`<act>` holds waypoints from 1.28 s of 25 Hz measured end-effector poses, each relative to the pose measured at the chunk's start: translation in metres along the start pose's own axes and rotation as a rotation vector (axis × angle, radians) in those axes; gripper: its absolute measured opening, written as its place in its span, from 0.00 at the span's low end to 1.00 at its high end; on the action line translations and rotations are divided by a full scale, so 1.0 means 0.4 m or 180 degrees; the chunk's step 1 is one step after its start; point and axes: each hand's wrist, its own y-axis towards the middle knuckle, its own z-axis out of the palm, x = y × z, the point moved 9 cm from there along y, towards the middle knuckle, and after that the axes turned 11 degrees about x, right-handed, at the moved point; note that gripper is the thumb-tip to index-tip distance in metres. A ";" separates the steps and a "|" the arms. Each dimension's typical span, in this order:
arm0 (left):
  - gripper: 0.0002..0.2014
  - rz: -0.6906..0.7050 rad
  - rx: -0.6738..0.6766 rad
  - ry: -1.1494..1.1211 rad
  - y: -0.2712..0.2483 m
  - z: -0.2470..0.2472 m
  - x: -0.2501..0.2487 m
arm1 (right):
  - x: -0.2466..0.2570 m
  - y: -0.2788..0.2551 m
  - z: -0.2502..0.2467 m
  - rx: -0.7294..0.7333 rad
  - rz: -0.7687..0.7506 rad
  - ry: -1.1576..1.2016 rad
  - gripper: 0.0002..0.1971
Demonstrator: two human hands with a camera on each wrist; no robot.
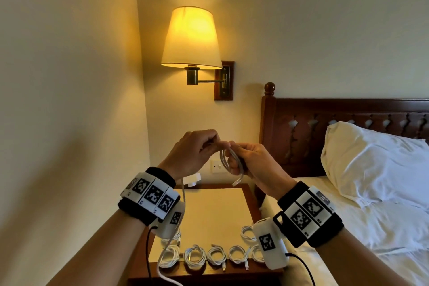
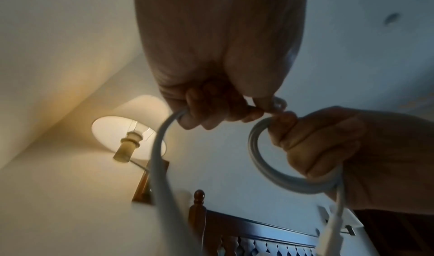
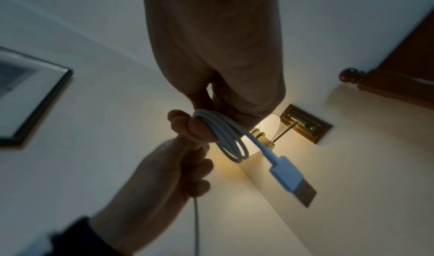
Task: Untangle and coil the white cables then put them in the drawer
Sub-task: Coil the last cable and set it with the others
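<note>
Bedside table (image 1: 232, 206), both hands (image 1: 222, 153) gripping white cable (image 1: 234, 162), perhaps unbranded

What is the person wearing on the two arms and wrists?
Both forearms are bare, no sleeves. The left wrist and the right wrist each carry a black band with white square-patterned marker tiles. Under each hangs a white camera unit bearing a similar marker, with a thin black cable trailing from it.
</note>
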 end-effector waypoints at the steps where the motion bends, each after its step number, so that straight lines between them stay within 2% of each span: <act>1: 0.22 -0.0005 0.0007 -0.0242 0.000 0.012 0.014 | -0.008 0.001 0.001 0.0029 0.0091 0.0241 0.19; 3: 0.25 -0.0069 -0.0028 -0.0667 -0.005 0.037 0.036 | -0.027 0.006 0.006 0.0107 0.0274 0.0789 0.17; 7: 0.22 -0.0126 -0.0084 -0.1301 -0.015 0.084 0.084 | -0.064 0.006 0.036 0.0358 0.0651 0.2033 0.15; 10: 0.20 -0.0385 -0.0199 -0.1526 -0.043 0.114 0.147 | -0.031 0.003 0.031 0.0492 0.0474 0.2713 0.11; 13: 0.18 -0.0569 -0.0020 -0.1077 -0.102 0.174 0.178 | 0.018 0.016 -0.044 0.0249 0.0056 0.3066 0.12; 15: 0.17 -0.0594 0.0405 -0.0586 -0.138 0.230 0.149 | 0.031 0.024 -0.092 -0.0002 -0.0136 0.2901 0.13; 16: 0.17 -0.0522 0.0678 -0.0348 -0.145 0.253 0.111 | 0.032 0.027 -0.107 -0.0122 -0.0181 0.2577 0.13; 18: 0.17 -0.0288 0.0978 0.0110 -0.136 0.263 0.016 | 0.036 0.031 -0.121 -0.0372 -0.0215 0.1240 0.13; 20: 0.16 -0.0196 0.0825 0.0391 -0.112 0.219 -0.064 | 0.050 0.029 -0.104 -0.0458 -0.0390 -0.0040 0.13; 24: 0.13 -0.0060 0.0153 0.1007 -0.077 0.109 -0.131 | 0.042 0.019 -0.072 -0.0358 -0.0491 -0.0869 0.14; 28: 0.19 -0.0047 -0.0350 0.1416 -0.056 0.040 -0.105 | 0.020 0.011 -0.046 0.0037 -0.0410 -0.0928 0.15; 32: 0.24 -0.0036 -0.0340 0.1024 -0.019 0.005 -0.042 | -0.002 0.010 -0.034 0.0376 -0.0098 -0.0609 0.16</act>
